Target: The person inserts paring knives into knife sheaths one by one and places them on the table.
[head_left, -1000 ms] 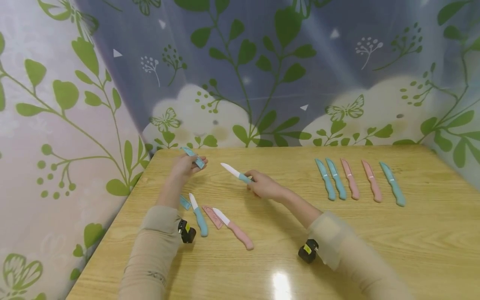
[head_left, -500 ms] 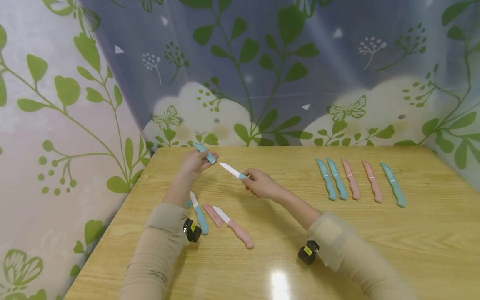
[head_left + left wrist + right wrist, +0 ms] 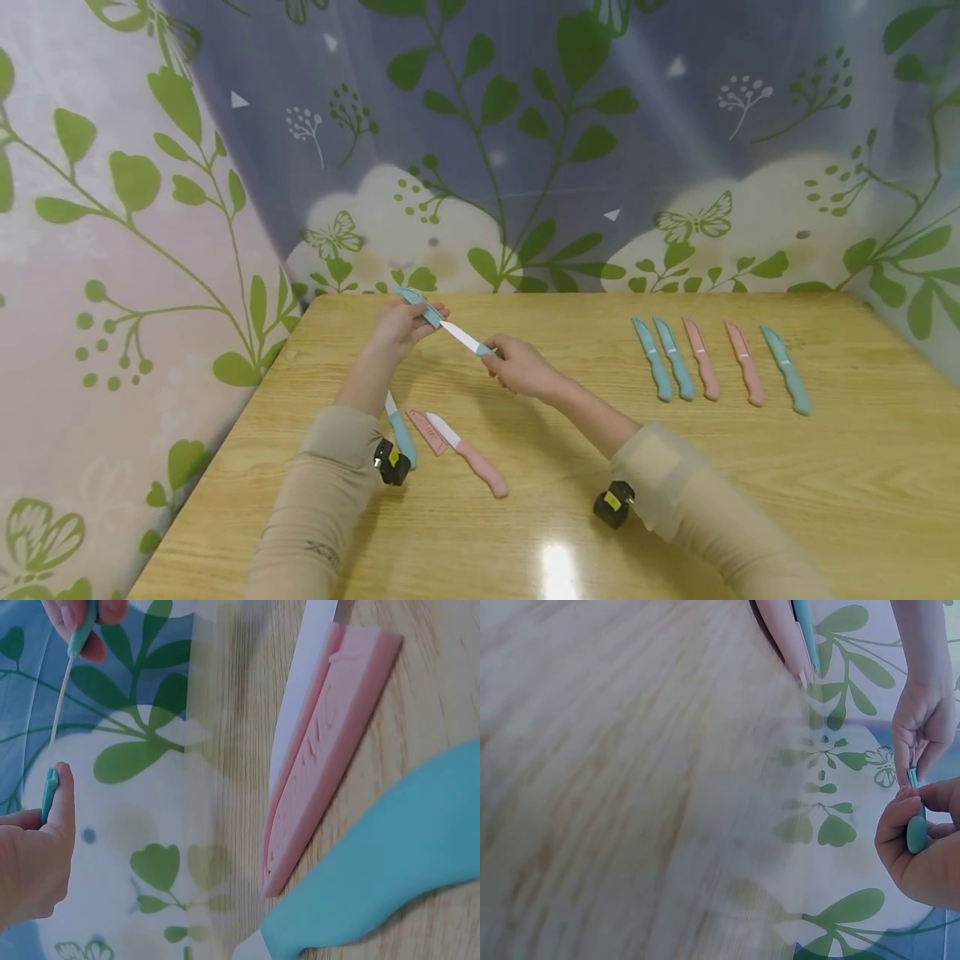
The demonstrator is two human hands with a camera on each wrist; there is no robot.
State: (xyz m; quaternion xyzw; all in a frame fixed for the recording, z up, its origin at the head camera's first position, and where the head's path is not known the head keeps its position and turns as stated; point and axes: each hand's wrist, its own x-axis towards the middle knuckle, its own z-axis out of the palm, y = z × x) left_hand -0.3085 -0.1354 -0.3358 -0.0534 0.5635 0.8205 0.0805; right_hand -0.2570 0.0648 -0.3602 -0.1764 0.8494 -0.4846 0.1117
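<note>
Much surface (image 3: 581, 342) parts my right hand (image 3: 523, 367), fingers clamped on a knife (image 3: 461, 336), from five sheathed knives (image 3: 701, 357); my left hand (image 3: 397, 328) pinches a sheath (image 3: 432, 315) toward the far edge (image 3: 555, 295).

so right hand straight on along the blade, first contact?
Most likely the blue sheath in the left hand, met by the white blade tip-first; whether they touch is unclear.

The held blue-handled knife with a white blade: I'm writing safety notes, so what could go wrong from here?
The held blue-handled, white-bladed knife points at the narrow blue sheath pinched by the left hand; off line, it might nick that hand. In the head view, the left forearm overlaps another blue-handled knife, its visible white blade uncovered, so lowering the arm could risk a cut.
</note>
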